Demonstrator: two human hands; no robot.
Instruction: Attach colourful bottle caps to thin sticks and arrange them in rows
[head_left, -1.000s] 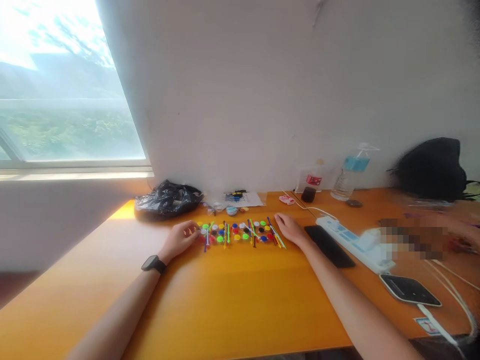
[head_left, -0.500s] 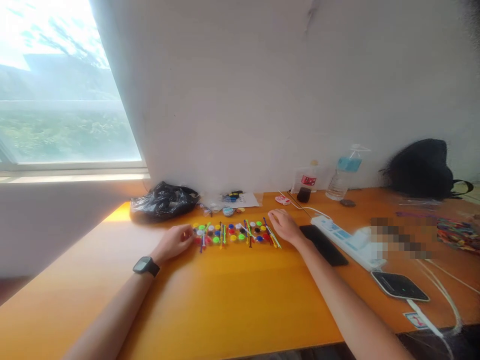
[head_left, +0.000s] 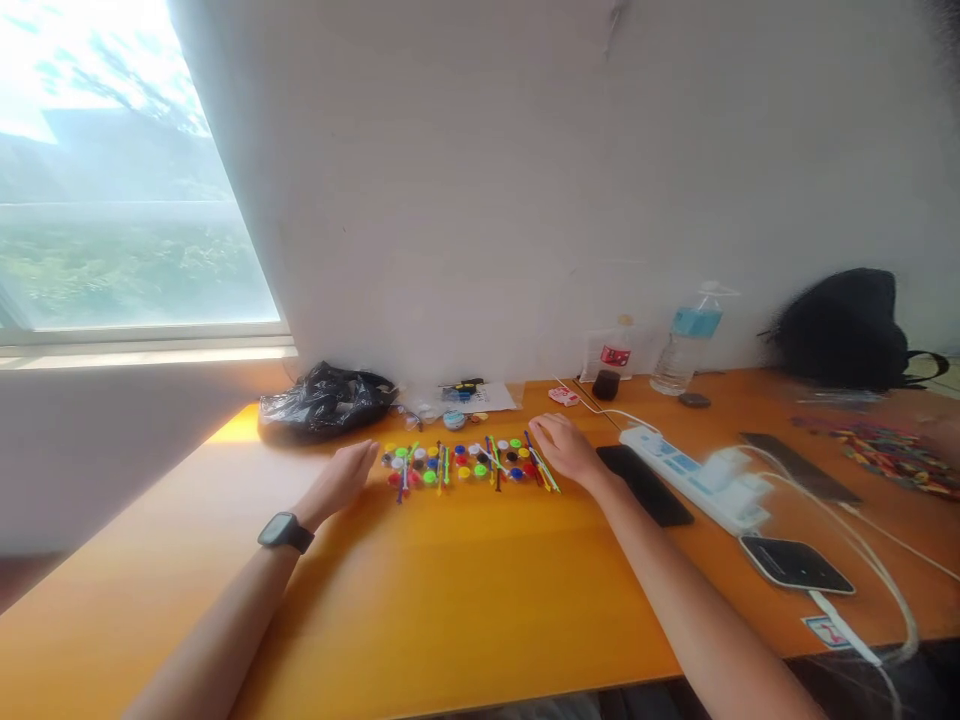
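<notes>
A cluster of small coloured round pieces [head_left: 465, 462] and thin coloured sticks [head_left: 544, 470] lies on the orange table [head_left: 450, 590], far from me. My left hand [head_left: 341, 478], a black watch on its wrist, rests flat just left of the cluster with fingers stretched out and nothing in it. My right hand [head_left: 564, 448] lies palm down at the cluster's right end, fingers loosely extended over the sticks, holding nothing that I can see.
A black plastic bag [head_left: 322, 398] sits at the back left. Papers and small items [head_left: 469, 398] lie by the wall. A dark phone [head_left: 645, 484], a white power strip [head_left: 694, 475], a second phone on a cable [head_left: 795, 564], two bottles [head_left: 686, 345] and a black bag [head_left: 847, 330] fill the right side.
My left hand has uncurled from the left pieces and now lies flat with fingers straight. The blurred arm of another person at the right has gone out of view.
</notes>
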